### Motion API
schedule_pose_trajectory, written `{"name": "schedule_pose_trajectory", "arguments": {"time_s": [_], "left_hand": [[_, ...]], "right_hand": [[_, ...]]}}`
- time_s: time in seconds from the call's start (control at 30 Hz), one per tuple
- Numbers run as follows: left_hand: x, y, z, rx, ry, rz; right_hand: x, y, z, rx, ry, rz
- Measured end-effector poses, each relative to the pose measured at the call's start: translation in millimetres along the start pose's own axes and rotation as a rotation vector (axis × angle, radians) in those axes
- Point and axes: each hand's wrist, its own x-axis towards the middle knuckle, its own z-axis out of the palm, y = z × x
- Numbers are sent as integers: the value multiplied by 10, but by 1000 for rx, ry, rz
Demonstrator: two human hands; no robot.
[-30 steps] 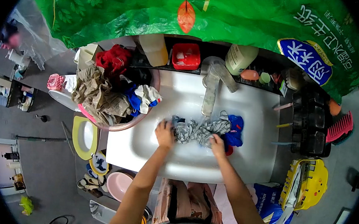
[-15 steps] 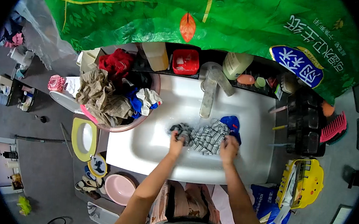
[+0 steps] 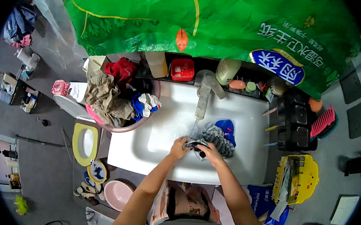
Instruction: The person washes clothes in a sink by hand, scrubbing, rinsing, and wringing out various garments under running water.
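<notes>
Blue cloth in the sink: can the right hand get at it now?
Probably yes: the blue cloth lies exposed beside the patterned fabric, which the right hand seems to hold and may first need to release.

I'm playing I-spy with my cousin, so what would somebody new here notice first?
Probably the huge green plastic packaging stretched across the top. Next, maybe the basin heaped with clothes on the white sink's left side, and the bright yellow basket at the lower right.

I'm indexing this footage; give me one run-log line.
hands: both gripping striped cloth | faucet: running | blue cloth: beside it in sink
</notes>
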Motion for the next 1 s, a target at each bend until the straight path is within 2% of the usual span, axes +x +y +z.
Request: {"name": "schedule_pose_trajectory", "arguments": {"time_s": [0.1, 0.13, 0.17, 0.23, 0.33, 0.37, 0.47, 0.5, 0.57, 0.63, 0.7, 0.77, 0.8, 0.83, 0.9, 0.97, 1.0], "left_hand": [[83, 127, -142, -297, 3, -217], [93, 271, -265, -474, 119, -243], [83, 551, -498, -474, 147, -270], [114, 509, -598, -267, 269, -14], [82, 986, -955, -338, 354, 42], [65, 1320, -1181, -181, 467, 155], [122, 1745, -1738, 9, 496, 550], [156, 1856, -1893, 89, 505, 655], [133, 2156, -2137, 115, 548, 730], [91, 2288, -2296, 184, 532, 751], [58, 2249, -2343, 229, 466, 746], [-1, 2129, -2308, 282, 380, 729], [-57, 2048, -2256, 390, 317, 669], [-130, 1914, -2173, 477, 242, 590], [-291, 1609, -1972, 679, -25, 423], [-377, 1139, -1703, 802, -241, 292], [-395, 1005, -1643, 806, -232, 251]], "right_hand": [[-180, -212, -228, -214, 135, -76], [-241, -299, -313, -330, 276, -189], [-15, 42, -640, -291, 294, -285], [-305, -327, -577, -424, 440, -272], [-317, -412, -673, -197, 403, -431], [-616, -762, -458, -150, 425, -453], [-821, -1071, -470, 15, 368, -506], [-973, -1232, -342, 52, 396, -596], [-1127, -1446, -268, 55, 402, -678], [-1149, -1561, -331, 15, 262, -745], [-1120, -1585, -347, 7, 201, -727], [-1055, -1476, -353, -181, 288, -592], [-1018, -1404, -363, -275, 331, -522], [-1004, -1328, -416, -397, 264, -318], [-775, -950, -553, -515, 184, -95], [-516, -526, -731, -447, 175, 92], [-520, -458, -706, -476, 166, 50]]}}
